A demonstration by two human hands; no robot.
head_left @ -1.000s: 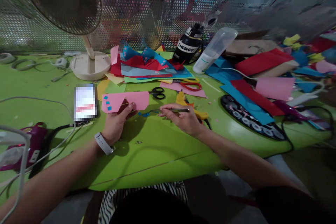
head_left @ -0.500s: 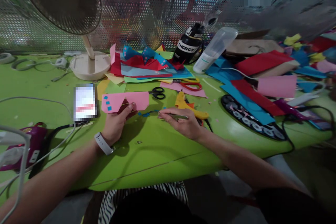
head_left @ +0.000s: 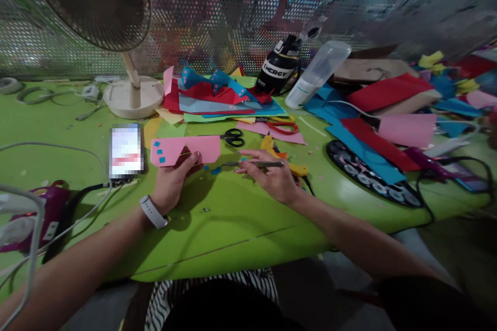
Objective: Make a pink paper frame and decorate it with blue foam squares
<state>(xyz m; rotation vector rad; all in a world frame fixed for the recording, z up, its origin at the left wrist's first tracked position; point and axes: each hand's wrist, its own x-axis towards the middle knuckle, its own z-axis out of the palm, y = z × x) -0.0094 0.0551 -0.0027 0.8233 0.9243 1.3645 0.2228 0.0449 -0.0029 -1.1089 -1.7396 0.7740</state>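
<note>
My left hand (head_left: 174, 178) pinches the lower edge of a pink paper piece (head_left: 205, 149), thumb on top. Three small blue squares (head_left: 159, 152) sit in a column at the paper's left end, and a notch is cut in its lower edge. My right hand (head_left: 272, 176) holds slim metal tweezers (head_left: 267, 164), with the index finger stretched out above them. The tips point left at small blue paper bits (head_left: 216, 170) on the green table. Whether the tips grip a bit, I cannot tell.
Black-handled scissors (head_left: 233, 137) and a yellow glue gun (head_left: 297, 169) lie just beyond my hands. A phone (head_left: 126, 151) is at the left, near a fan (head_left: 134, 95). Folded coloured paper (head_left: 229, 106), a black bottle (head_left: 275, 67) and a dark oval tray (head_left: 361, 181) stand farther around.
My right hand's fingers have loosened and spread around the tweezers, the index finger lifting. The tweezers' back end now shows farther right. My left hand and the pink paper stay put.
</note>
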